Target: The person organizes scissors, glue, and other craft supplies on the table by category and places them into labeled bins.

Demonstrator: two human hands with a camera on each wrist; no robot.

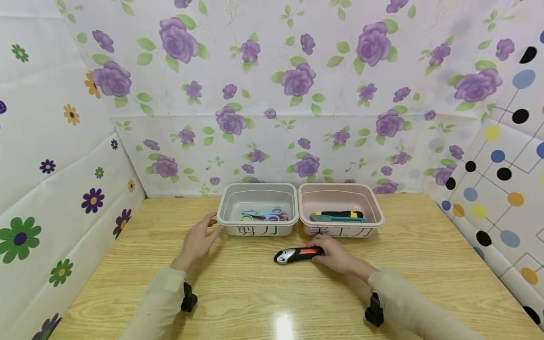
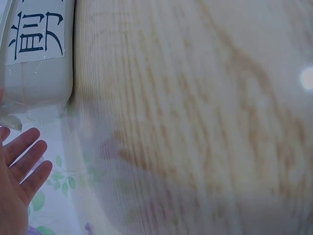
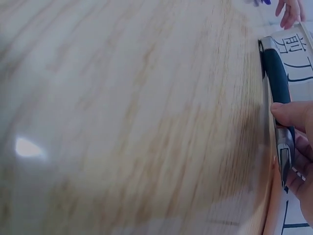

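My right hand (image 1: 333, 255) pinches a utility knife (image 1: 299, 254) by one end, in front of the two bins. In the right wrist view the black-and-silver knife (image 3: 279, 81) lies between thumb and fingers, its silver tail pointing away from the hand. My left hand (image 1: 197, 240) is beside the grey bin (image 1: 259, 229), fingertips close to its front left corner and holding nothing. Its fingers (image 2: 25, 159) look loosely spread in the left wrist view. Inside the grey bin lie several scissors (image 1: 265, 215) with blue, green and pink handles.
Right of the grey bin, almost against it, stands a pink bin (image 1: 378, 222) holding a teal cutter (image 1: 340, 218) and a yellow-and-black one (image 1: 344, 214). Both bins have labels in black characters. A flowered cloth wall (image 1: 272, 137) rises behind the wooden table (image 1: 246, 297).
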